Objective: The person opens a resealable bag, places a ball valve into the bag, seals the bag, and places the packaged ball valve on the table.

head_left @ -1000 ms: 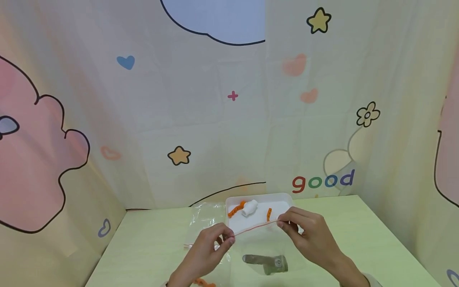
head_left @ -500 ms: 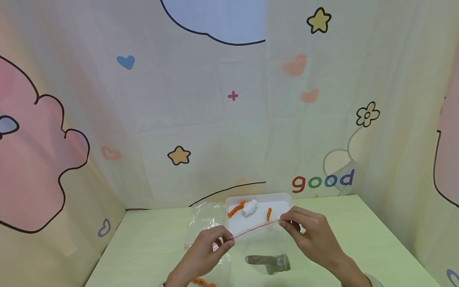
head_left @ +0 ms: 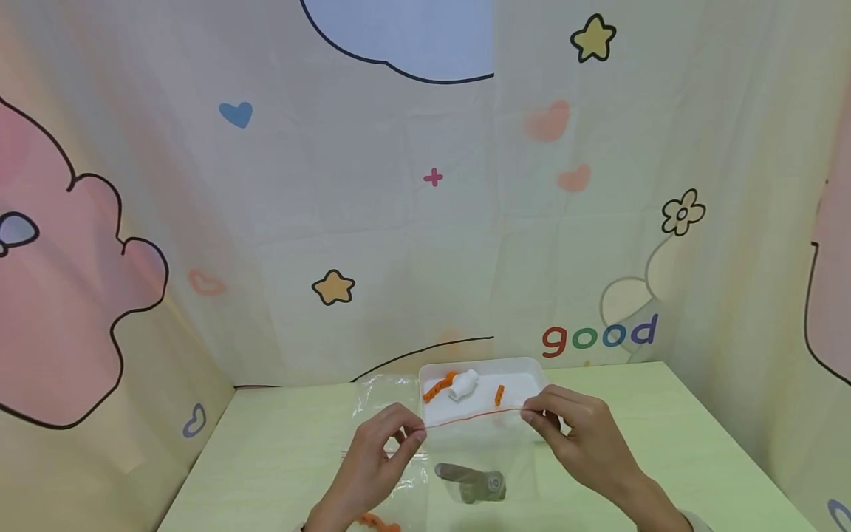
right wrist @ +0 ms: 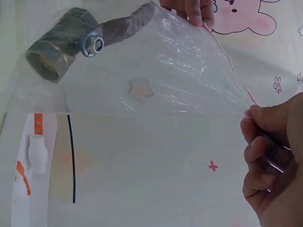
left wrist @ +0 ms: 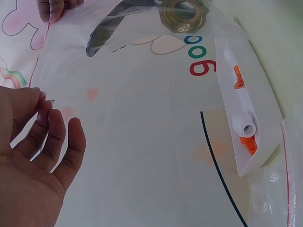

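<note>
Fingertips of the left hand (head_left: pixel 375 462) and right hand (head_left: pixel 588 440) pinch opposite ends of the red edge (head_left: pixel 473 417) of a clear bag (right wrist: pixel 180 61), hanging over the desk (head_left: pixel 255 451) before the white tray's near edge. The left hand has risen, swinging the bagged fitting (head_left: pixel 473 483) leftward; the leveller edge suggests ongoing adjustment.

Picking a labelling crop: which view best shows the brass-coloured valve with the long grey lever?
Right wrist: the valve is large, its nut and grey lever both showing through the clear plastic bag. Head: whole but small, hazy. Left wrist: large, brass-coloured end showing, but cut off at top.
</note>
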Demonstrator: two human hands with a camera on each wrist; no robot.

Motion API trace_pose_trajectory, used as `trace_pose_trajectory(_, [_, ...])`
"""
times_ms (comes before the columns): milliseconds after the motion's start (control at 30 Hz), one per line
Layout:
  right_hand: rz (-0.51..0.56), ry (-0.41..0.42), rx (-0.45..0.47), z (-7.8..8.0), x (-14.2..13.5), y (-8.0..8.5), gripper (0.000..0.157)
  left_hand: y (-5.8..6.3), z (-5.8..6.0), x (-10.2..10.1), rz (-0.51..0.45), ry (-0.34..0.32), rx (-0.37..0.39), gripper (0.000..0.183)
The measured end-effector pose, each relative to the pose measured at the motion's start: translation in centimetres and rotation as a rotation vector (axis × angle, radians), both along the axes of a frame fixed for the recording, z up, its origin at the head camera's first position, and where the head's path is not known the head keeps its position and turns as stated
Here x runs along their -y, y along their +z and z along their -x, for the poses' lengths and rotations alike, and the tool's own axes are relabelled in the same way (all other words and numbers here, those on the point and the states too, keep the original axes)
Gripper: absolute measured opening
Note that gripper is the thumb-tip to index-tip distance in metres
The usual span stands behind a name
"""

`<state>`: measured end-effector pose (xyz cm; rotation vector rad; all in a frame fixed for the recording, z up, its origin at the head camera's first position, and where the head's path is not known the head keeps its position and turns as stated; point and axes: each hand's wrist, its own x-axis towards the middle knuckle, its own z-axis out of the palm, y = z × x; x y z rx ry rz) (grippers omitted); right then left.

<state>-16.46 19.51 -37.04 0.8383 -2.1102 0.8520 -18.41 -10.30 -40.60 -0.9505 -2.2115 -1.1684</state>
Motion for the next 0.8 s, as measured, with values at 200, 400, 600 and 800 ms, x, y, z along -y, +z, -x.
trace_pose_trajectory(200, [-0.026, -0.002, 0.002, -0.3, -0.5, -0.4, 0.026, 0.1, -0.4, -0.2, 0.000, -0.016, -0.069, 0.009])
trace_pose_trajectory(400, [-0.069, 0.042, 0.005, -1.0, -1.1, -1.0, 0.029, 0.0, -1.1, -0.3, 0.019, -0.049, -0.115, 0.013])
trace_pose_trajectory(600, [-0.096, 0.121, -0.001, -1.7, -1.6, -1.9, 0.029, -0.4, -1.9, -0.3, 0.041, -0.112, -0.122, 0.012])
trace_pose_trajectory(800, [-0.137, 0.182, -0.097, -2.3, -2.0, -2.7, 0.016, -1.1, -2.9, 0.0, 0.080, -0.135, -0.113, 0.012])
